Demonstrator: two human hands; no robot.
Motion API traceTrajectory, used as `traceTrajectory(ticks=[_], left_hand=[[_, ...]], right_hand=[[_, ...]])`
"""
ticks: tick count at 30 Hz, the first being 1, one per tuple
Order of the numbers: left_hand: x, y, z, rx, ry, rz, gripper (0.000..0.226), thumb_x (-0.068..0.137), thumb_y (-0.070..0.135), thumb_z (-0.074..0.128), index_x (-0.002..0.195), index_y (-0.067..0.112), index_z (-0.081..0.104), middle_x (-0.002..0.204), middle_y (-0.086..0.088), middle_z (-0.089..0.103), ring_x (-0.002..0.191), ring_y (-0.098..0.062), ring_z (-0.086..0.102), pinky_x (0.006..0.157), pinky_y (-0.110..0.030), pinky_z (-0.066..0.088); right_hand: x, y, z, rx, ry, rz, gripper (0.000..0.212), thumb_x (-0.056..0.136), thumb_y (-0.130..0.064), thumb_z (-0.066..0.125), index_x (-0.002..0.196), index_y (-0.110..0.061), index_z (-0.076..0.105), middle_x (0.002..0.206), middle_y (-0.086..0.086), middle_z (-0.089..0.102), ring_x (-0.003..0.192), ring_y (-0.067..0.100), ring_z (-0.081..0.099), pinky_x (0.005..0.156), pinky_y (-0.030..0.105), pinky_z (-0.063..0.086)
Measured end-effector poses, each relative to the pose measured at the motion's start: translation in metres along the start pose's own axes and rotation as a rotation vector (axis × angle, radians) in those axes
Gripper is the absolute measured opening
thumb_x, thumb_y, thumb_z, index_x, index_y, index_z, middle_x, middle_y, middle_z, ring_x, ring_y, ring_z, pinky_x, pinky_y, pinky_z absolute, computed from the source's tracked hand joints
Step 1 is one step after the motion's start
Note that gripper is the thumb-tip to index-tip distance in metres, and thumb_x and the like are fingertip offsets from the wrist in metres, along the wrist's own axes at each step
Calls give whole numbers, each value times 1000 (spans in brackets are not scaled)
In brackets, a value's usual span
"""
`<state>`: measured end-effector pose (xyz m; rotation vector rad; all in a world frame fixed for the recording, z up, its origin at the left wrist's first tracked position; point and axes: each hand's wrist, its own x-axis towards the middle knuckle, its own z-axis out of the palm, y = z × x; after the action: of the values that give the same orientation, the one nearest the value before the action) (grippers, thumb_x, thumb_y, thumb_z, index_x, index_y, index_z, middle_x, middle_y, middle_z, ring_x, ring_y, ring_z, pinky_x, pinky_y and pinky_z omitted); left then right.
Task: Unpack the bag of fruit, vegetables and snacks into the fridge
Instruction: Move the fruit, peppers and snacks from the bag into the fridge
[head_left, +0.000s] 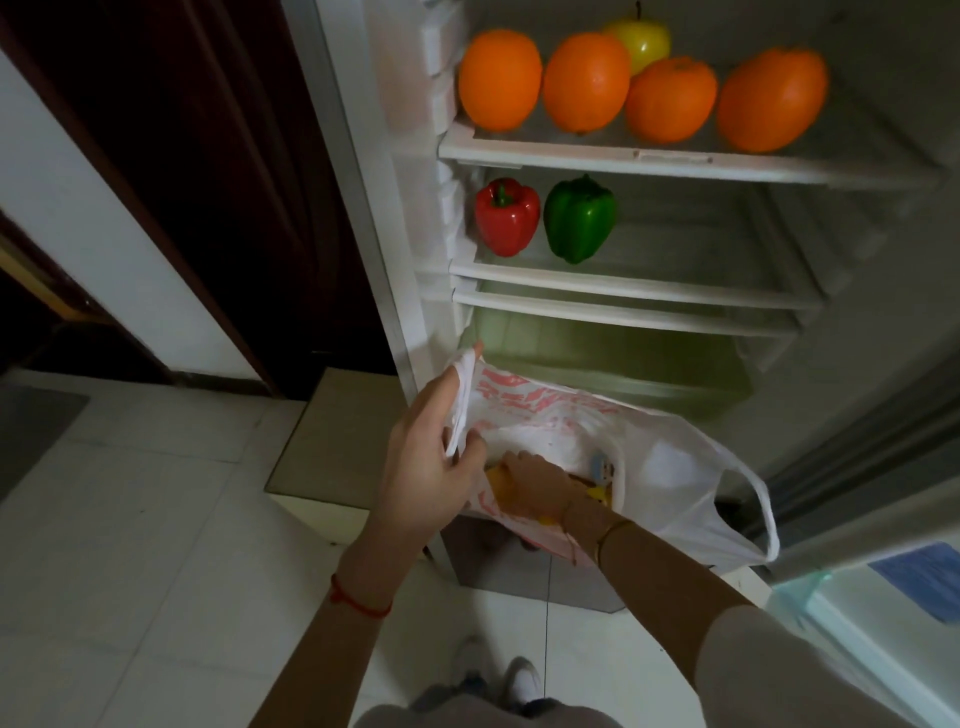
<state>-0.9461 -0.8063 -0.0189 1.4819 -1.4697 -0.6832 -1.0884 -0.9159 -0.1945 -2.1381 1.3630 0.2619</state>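
A thin white plastic carrier bag with red print (566, 431) hangs in front of the open white fridge (857, 171), level with its pale green bottom drawer (623, 358). The left hand (421, 457) pinches the bag's near handle loop between thumb and fingers, the plastic passing up over the forefinger, holding the mouth open. The right hand (535, 480) reaches down inside the bag; its fingers curl round a yellow item (501, 480) at the bag's bottom, though how tightly they close I cannot tell, since the plastic hides the fingertips. A small pale blue packet (602, 465) lies in the bag just right of that hand. On the fridge's top shelf sit four round oranges (587, 80) with a yellow apple (644, 44) behind them. On the shelf below stand a glossy red bell pepper (506, 215) and a green bell pepper (579, 218), side by side at its left end.
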Motion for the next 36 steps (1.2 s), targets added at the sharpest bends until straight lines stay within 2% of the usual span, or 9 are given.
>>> traceTrajectory(ticks=[10, 13, 15, 18, 21, 25, 28, 30, 36], left_hand=[[11, 6, 3, 50, -32, 41, 76, 87, 0, 55, 151, 36, 35, 145, 14, 52, 112, -39, 60, 94, -44, 55], [22, 5, 6, 61, -38, 62, 74, 87, 0, 57, 152, 28, 35, 150, 11, 48, 120, -33, 60, 99, -48, 52], [29, 4, 9, 81, -48, 65, 75, 87, 3, 58, 153, 27, 33, 151, 8, 47, 125, -28, 59, 100, -49, 52], [39, 5, 14, 104, -83, 69, 77, 87, 7, 58, 154, 31, 29, 151, 8, 46, 113, -38, 63, 90, -54, 56], [46, 7, 19, 104, -104, 91, 77, 88, 9, 59, 154, 32, 28, 148, 7, 49, 112, -34, 64, 87, -51, 58], [53, 7, 24, 103, -119, 86, 77, 90, 7, 59, 153, 39, 28, 129, 6, 58, 89, -19, 68, 66, -35, 62], [57, 6, 25, 99, -126, 95, 77, 90, 6, 59, 151, 41, 29, 116, 9, 59, 79, -17, 66, 60, -35, 61], [59, 6, 26, 90, -129, 98, 77, 90, 5, 59, 151, 40, 28, 115, 19, 55, 85, -19, 68, 61, -36, 61], [61, 6, 23, 80, -121, 131, 77, 91, 6, 59, 149, 46, 27, 115, 39, 48, 92, -16, 68, 64, -30, 61]], right_hand=[[-25, 9, -63, 345, 163, 20, 61, 77, -34, 78, 129, -18, 50, 117, 1, 53, 103, 17, 54, 82, 24, 43], [-48, 12, -97, 532, 238, -75, 48, 81, -27, 77, 124, -18, 58, 112, -3, 60, 100, 15, 57, 82, 21, 44], [-68, 14, -121, 607, 277, -130, 46, 78, -36, 75, 120, -22, 60, 113, -2, 62, 100, 17, 59, 85, 29, 50], [-98, 12, -152, 727, 316, -180, 48, 83, -33, 72, 126, -20, 57, 117, 4, 62, 107, 19, 60, 89, 32, 53], [-118, 11, -176, 838, 473, -213, 41, 88, -25, 70, 126, -15, 57, 116, 4, 61, 103, 16, 62, 83, 26, 55], [-113, 17, -202, 884, 880, -67, 43, 88, -27, 71, 126, -12, 56, 109, -1, 61, 93, 10, 61, 70, 12, 50], [-95, 27, -226, 911, 1055, 98, 47, 86, -31, 72, 124, -8, 57, 106, 2, 64, 97, 18, 64, 79, 24, 51], [-80, 33, -240, 861, 1092, 173, 47, 85, -35, 72, 121, -7, 60, 103, 3, 65, 99, 21, 65, 83, 32, 51], [-38, 41, -264, 713, 1029, 239, 39, 86, -44, 67, 103, -10, 69, 101, 9, 71, 91, 20, 64, 79, 33, 51]])
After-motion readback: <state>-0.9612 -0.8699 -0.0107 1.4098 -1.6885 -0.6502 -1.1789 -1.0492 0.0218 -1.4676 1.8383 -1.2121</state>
